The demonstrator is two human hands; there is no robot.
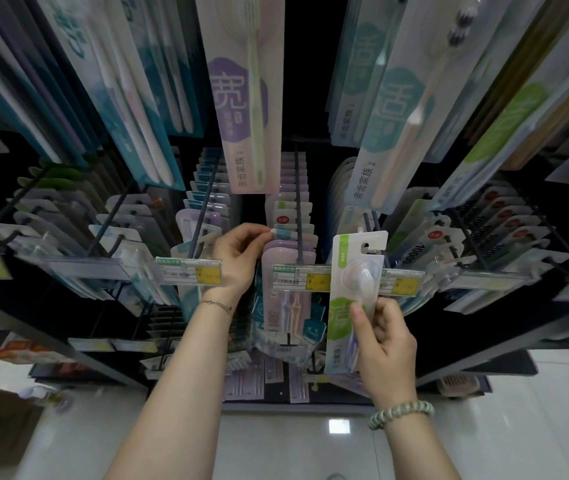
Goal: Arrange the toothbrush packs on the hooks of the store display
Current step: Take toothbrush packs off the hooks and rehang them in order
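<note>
While the left hand (pixel 241 252) pinches the top edge of one of the hung packs (pixel 290 237) on the centre hook (pixel 298 202), the sound course, I judge, is to open a gap there, then bring the loose pack's hang hole to the hook's tip and slide it on square, not skewed, so the card does not tear; the green-and-white toothbrush pack (pixel 354 292) stands upright just right of that hook, not yet on it. The right hand (pixel 385 337) grips the pack's lower half, thumb on the front and fingers curled behind; the left, reaching in from left of the hook with wrist bent back, holds its pack between thumb and fingertips.
</note>
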